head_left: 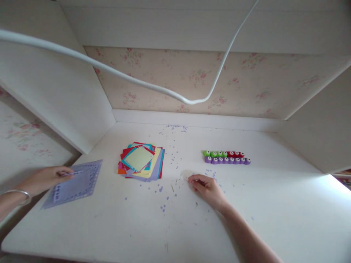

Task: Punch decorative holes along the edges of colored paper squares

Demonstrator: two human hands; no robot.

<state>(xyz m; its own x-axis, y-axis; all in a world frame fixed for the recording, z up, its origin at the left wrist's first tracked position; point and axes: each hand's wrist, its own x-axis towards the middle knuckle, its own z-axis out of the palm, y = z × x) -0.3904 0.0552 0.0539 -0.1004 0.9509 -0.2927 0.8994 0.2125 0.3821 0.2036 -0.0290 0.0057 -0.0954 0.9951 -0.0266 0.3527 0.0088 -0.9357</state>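
Note:
At the desk's left edge, my left hand (61, 174) has its thumb and fingers closed on a purple sheet of paper (74, 184). Rows of small punched holes run along the sheet's borders, and it seems to have more than one layer. My right hand (204, 186) is over the middle of the desk, fingers curled and the thumb and index tips together. Whatever is between those tips, if anything, is too small to make out. Small purple paper bits (161, 189) lie scattered around and to the left of it.
A loose stack of coloured paper squares (139, 159) sits left of centre. Two rows of small craft punches (226, 157), green, red and purple with eye-like tops, stand on the right. A white cable (153, 87) hangs across the upper view. Panels enclose the white desk (123, 230).

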